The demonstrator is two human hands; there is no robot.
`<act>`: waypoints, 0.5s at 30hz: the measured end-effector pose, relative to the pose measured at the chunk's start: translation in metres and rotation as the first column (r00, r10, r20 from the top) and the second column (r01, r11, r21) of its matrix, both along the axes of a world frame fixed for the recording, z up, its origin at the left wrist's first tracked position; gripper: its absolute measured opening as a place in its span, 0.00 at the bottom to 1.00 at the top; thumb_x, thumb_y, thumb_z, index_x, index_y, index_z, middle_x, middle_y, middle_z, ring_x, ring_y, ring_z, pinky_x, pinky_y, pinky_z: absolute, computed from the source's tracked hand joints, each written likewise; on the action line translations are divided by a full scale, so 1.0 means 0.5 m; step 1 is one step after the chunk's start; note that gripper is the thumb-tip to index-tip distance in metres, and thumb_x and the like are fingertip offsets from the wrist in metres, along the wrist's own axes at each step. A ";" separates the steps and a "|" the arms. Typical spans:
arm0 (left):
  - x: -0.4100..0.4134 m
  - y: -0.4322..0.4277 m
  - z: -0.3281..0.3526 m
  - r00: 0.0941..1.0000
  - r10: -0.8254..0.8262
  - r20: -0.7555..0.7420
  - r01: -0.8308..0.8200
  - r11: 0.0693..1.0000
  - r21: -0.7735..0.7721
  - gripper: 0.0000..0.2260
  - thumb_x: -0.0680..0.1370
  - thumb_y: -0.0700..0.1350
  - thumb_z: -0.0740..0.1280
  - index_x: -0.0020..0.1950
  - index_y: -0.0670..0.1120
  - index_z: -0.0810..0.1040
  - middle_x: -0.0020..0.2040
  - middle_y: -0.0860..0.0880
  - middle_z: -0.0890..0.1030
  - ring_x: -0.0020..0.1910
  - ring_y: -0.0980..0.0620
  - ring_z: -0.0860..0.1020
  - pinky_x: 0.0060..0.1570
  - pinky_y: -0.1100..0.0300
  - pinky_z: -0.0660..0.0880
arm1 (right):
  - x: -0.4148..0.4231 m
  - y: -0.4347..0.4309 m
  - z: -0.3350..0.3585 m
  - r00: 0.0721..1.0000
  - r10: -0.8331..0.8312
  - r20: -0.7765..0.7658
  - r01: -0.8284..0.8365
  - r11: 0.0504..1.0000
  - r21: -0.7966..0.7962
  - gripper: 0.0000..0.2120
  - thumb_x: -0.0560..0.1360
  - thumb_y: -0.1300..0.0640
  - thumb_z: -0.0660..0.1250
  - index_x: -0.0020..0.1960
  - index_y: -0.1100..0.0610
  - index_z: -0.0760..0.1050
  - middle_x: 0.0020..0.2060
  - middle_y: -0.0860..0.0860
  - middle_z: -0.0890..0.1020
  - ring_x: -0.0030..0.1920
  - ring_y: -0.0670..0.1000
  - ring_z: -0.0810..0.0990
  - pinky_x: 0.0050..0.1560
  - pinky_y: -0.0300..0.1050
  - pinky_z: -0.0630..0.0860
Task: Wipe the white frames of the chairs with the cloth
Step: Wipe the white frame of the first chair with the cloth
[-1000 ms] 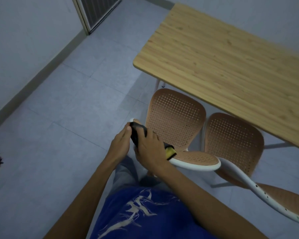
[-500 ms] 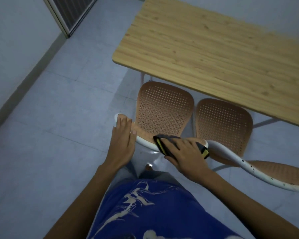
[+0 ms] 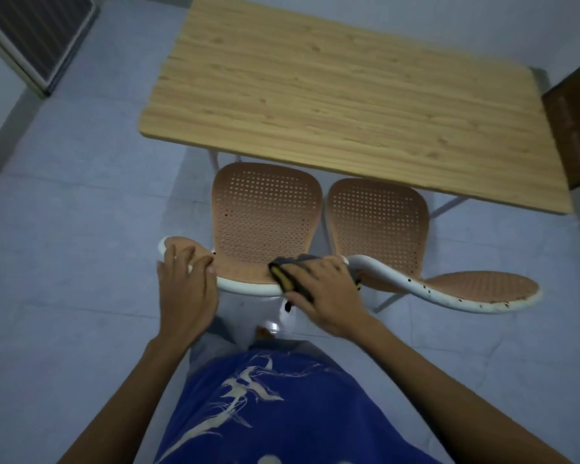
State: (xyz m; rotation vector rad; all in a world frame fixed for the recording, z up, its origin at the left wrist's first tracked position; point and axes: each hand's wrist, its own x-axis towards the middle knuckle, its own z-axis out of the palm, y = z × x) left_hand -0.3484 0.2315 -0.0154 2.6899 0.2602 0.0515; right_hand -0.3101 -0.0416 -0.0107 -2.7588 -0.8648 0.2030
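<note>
Two chairs point(image 3: 265, 222) at wooden table point(image 3: 349, 95); right hand point(image 3: 329, 296) round cloth point(image 3: 287, 279) on white frame point(image 3: 248, 289), left hand point(image 3: 185, 296) flat.

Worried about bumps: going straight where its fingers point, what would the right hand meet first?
Likely the left chair's tan perforated panel, just beyond the cloth the right hand holds; depth is unclear.

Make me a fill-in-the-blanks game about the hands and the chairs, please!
The right hand holds the cloth on the ____ frame of the left chair.
The left hand rests on that chair and holds ____.
The other chair, with dark spots on its frame, stands on the ____.
Both chairs face a table made of ____.
Missing words: white; nothing; right; wood.
</note>
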 end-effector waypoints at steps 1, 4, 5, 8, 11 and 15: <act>0.007 -0.005 0.002 1.000 0.006 -0.019 -0.005 1.000 0.017 0.18 0.81 0.48 0.51 0.59 0.41 0.76 0.63 0.39 0.73 0.67 0.36 0.67 0.69 0.35 0.58 | 0.009 -0.038 -0.006 0.994 -0.104 -0.029 0.104 0.994 0.027 0.24 0.82 0.36 0.52 0.74 0.43 0.66 0.61 0.44 0.76 0.62 0.49 0.73 0.65 0.54 0.67; 0.030 -0.039 0.008 0.995 -0.080 -0.065 0.081 0.997 0.007 0.19 0.80 0.49 0.50 0.59 0.42 0.74 0.58 0.44 0.77 0.62 0.42 0.71 0.68 0.37 0.60 | 0.020 -0.060 -0.031 0.912 -0.370 -0.179 0.402 0.893 0.204 0.25 0.83 0.37 0.47 0.70 0.48 0.70 0.62 0.46 0.75 0.63 0.50 0.71 0.67 0.56 0.68; 0.034 -0.057 0.009 0.992 -0.103 -0.078 0.103 0.995 -0.010 0.18 0.80 0.50 0.50 0.59 0.43 0.75 0.57 0.45 0.78 0.62 0.43 0.72 0.69 0.37 0.58 | 0.009 -0.039 -0.030 0.894 -0.412 -0.175 0.444 0.869 0.220 0.25 0.83 0.39 0.46 0.70 0.49 0.72 0.63 0.48 0.76 0.65 0.52 0.70 0.69 0.57 0.66; 0.031 -0.094 0.007 0.992 -0.087 -0.096 0.092 0.995 0.047 0.16 0.80 0.50 0.54 0.57 0.47 0.79 0.54 0.48 0.82 0.63 0.44 0.73 0.72 0.38 0.49 | -0.041 0.037 -0.023 0.903 -0.424 -0.073 0.430 0.895 0.123 0.23 0.84 0.43 0.48 0.68 0.50 0.74 0.69 0.50 0.74 0.74 0.57 0.64 0.75 0.65 0.57; 0.030 -0.092 -0.004 0.990 -0.112 -0.084 0.124 0.980 0.156 0.18 0.78 0.51 0.53 0.48 0.48 0.82 0.47 0.48 0.84 0.56 0.45 0.75 0.70 0.38 0.52 | -0.059 0.045 -0.021 0.902 -0.406 -0.149 0.424 0.898 0.118 0.25 0.83 0.38 0.44 0.71 0.45 0.70 0.74 0.50 0.67 0.79 0.57 0.54 0.76 0.67 0.50; 0.036 -0.092 -0.003 0.989 -0.132 -0.069 0.143 0.972 0.189 0.17 0.78 0.51 0.55 0.44 0.48 0.83 0.43 0.48 0.85 0.51 0.44 0.77 0.68 0.39 0.55 | -0.002 0.040 -0.022 0.712 -0.574 -0.403 0.694 0.662 0.284 0.20 0.84 0.47 0.52 0.66 0.54 0.76 0.78 0.57 0.59 0.79 0.58 0.50 0.78 0.57 0.49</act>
